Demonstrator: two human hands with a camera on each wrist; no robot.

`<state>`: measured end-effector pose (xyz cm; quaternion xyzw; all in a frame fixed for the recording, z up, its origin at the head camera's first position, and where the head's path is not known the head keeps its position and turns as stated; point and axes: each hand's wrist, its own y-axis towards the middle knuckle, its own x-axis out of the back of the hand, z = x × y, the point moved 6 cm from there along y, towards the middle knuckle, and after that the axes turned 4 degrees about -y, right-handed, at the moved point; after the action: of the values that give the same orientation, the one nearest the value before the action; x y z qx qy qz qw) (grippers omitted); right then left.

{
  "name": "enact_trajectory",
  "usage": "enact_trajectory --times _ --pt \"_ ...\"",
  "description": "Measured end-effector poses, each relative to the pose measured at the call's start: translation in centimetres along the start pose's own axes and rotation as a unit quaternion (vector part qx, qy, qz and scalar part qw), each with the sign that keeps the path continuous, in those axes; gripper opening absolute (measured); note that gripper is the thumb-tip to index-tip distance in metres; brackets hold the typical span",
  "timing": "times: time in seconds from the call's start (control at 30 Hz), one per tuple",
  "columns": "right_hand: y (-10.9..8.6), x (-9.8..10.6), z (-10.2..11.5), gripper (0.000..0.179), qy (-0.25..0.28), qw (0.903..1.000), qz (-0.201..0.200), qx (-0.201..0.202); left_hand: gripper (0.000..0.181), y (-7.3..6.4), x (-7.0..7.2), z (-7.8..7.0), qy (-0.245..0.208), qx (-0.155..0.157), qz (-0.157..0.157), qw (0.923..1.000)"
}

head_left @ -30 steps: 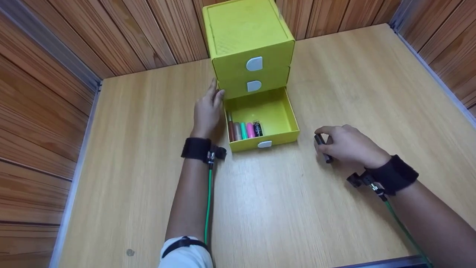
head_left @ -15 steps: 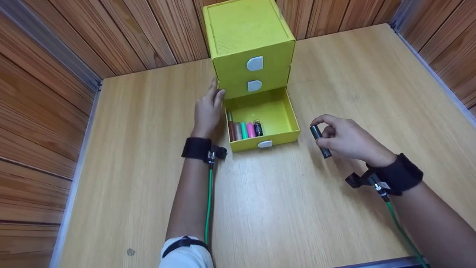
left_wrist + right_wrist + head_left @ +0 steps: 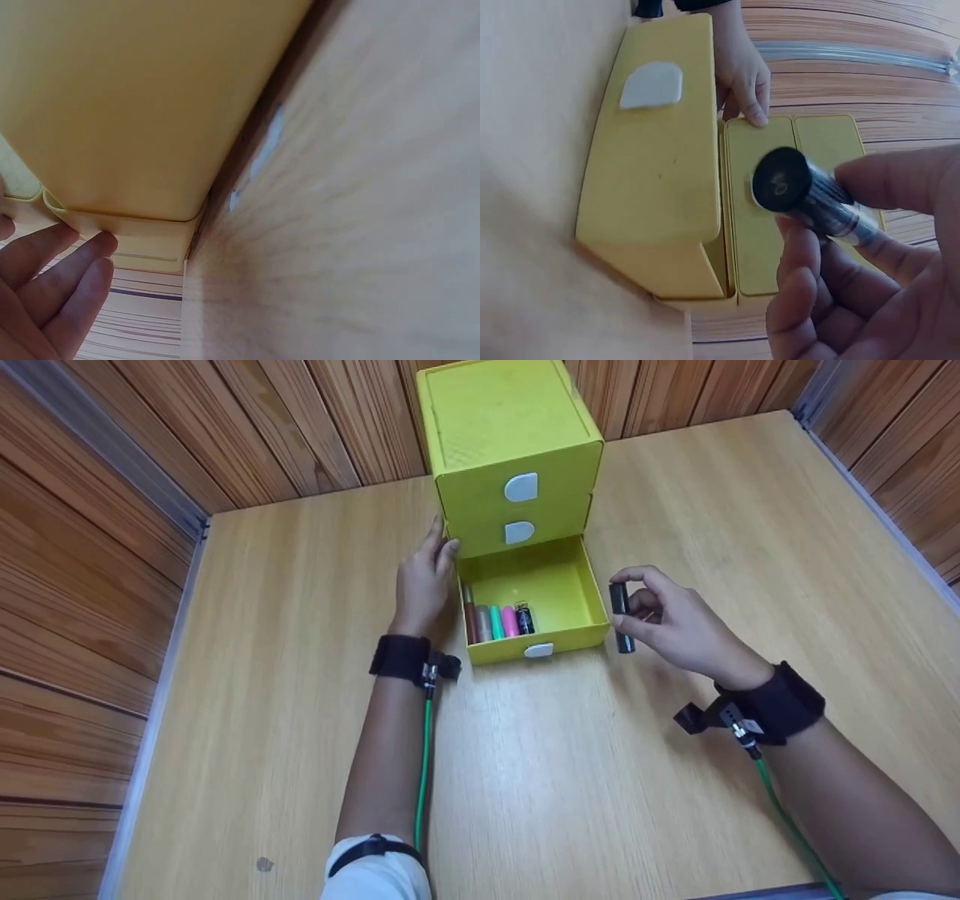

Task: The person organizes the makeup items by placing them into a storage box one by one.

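Note:
My right hand point(image 3: 686, 630) pinches a slim black lipstick-like tube point(image 3: 620, 600) between thumb and fingers, just right of the pulled-out bottom drawer point(image 3: 534, 648). In the right wrist view the round dark end of the tube point(image 3: 781, 180) faces the camera. Fairly straight fingers of my left hand point(image 3: 420, 589) rest against the left side of the yellow drawer box point(image 3: 517, 457); the left wrist view shows its fingertips point(image 3: 101, 244) at the box wall. Inside the drawer several tubes stand in a row at the left, among them a green one point(image 3: 496, 622), a pink one point(image 3: 510, 622) and a black one point(image 3: 524, 619).
The two upper drawers, with white handles point(image 3: 520, 487), are closed. Behind the box stands a wood-panelled wall point(image 3: 337, 420). Bare wooden tabletop point(image 3: 525, 765) lies in front and to both sides. A green cable point(image 3: 423, 765) runs along each forearm.
My right hand has lifted the black tube off the table and carried it left and farther back, beside the drawer. The tube is now more upright. My left hand stays at the box.

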<state>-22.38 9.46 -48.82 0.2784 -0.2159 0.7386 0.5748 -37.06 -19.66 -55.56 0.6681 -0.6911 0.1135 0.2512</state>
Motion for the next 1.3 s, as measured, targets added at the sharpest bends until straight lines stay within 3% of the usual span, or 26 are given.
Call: enact_trajectory --times 0.3,0.53,0.8,1.03,1.3 --pt "2.9 -1.4 1.5 0.045 0.109 0.9941 0.003 0.002 0.058 0.0 0.1 0.0 0.002 -0.003 -0.004 1.0" --pt "4.9 -2.2 1.8 0.046 0.105 0.9944 -0.008 -0.002 0.061 0.0 0.1 -0.3 0.005 -0.02 -0.007 0.9998" --pt "6.9 -3.6 1.3 0.044 0.063 0.9978 -0.016 -0.013 0.059 -0.2 0.0 -0.6 0.016 -0.029 -0.012 0.9994" --pt "8.3 -4.7 0.9 0.041 -0.019 0.9994 -0.012 -0.026 0.061 -0.2 -0.2 -0.7 -0.002 -0.017 -0.005 0.9998" --pt "8.6 -5.9 0.0 0.04 -0.106 0.9937 0.009 -0.036 0.062 -0.5 -0.5 -0.8 -0.002 -0.012 0.0 0.9999"
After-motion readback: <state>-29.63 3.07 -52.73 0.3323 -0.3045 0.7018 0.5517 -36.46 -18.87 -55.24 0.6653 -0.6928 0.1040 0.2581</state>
